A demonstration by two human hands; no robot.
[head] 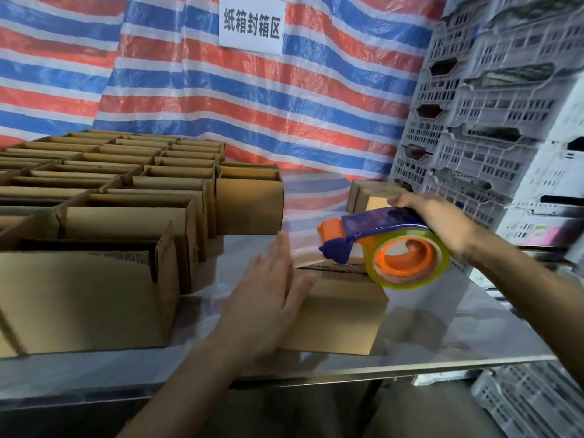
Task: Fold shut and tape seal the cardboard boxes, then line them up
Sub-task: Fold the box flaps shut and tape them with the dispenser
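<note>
the small brown cardboard box [339,314] sits flaps closed. left hand [268,289] lies flat and spread on its top; right hand [442,219] grips the tape dispenser [388,248] touching the box's top.

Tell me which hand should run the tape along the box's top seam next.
Right. The right hand already holds the tape dispenser over the box; the left hand lies flat, open, on the box's near left side, steadying it.

— What sort of place is this?
— A packing area in a warehouse: rows of open boxes [120,184] on a steel desk [442,327], stacked crates [486,121], a striped tarp [189,74] for a wall, and a sign [252,24] in Chinese characters.
</note>
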